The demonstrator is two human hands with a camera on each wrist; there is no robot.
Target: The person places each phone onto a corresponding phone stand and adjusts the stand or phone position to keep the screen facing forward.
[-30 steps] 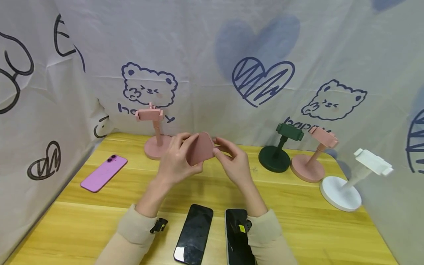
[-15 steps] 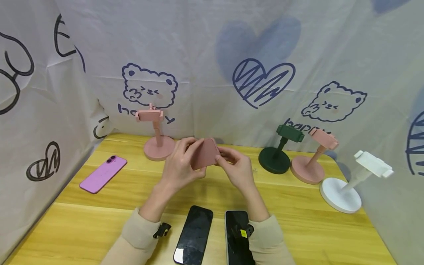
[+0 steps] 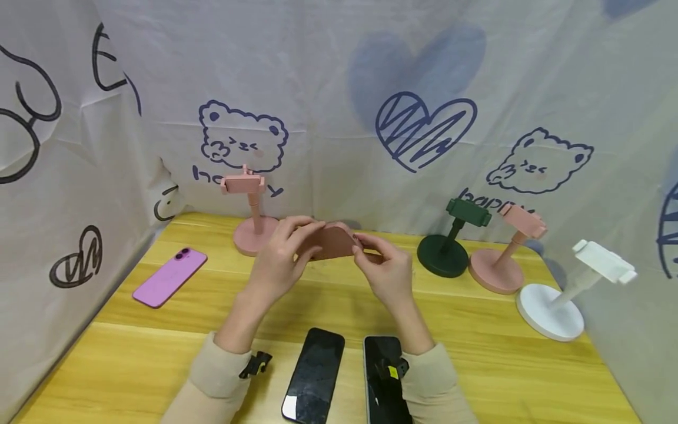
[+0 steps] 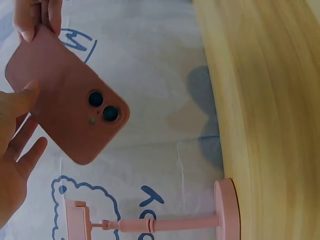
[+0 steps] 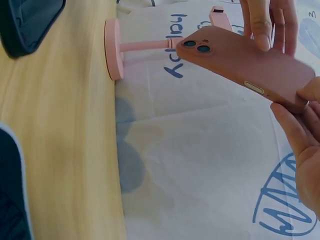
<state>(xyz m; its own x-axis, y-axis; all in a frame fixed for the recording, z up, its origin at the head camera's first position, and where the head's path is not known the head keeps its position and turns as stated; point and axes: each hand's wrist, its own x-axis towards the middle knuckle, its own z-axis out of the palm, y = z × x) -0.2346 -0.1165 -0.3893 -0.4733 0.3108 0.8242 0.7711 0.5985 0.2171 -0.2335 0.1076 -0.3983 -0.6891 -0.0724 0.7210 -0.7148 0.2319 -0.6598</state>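
Note:
A phone in a dusty pink case point(image 3: 335, 242) is held above the table by both hands, its back with two camera lenses showing in the wrist views. My left hand point(image 3: 278, 259) grips it near the middle, thumb on the back and fingers at the other side. At the end away from the lenses, my right hand point(image 3: 386, 265) pinches it between thumb and fingers. In the left wrist view, the case point(image 4: 70, 100) is tilted, lenses toward the lower right. The right wrist view shows a slot in the side of the case point(image 5: 255, 87). The phone's screen side is hidden.
A pink phone stand point(image 3: 255, 234) stands behind my left hand. Green point(image 3: 442, 255), pink point(image 3: 497, 270) and white point(image 3: 551, 312) stands line the right side. A purple phone point(image 3: 169, 278) lies at left. Two dark phones point(image 3: 313, 374) point(image 3: 382, 377) lie near my forearms.
The held phone has tipped, so its back looks flatter and narrower in the head view. My left thumb has moved from its spread position closer to the phone; both hands still hold it.

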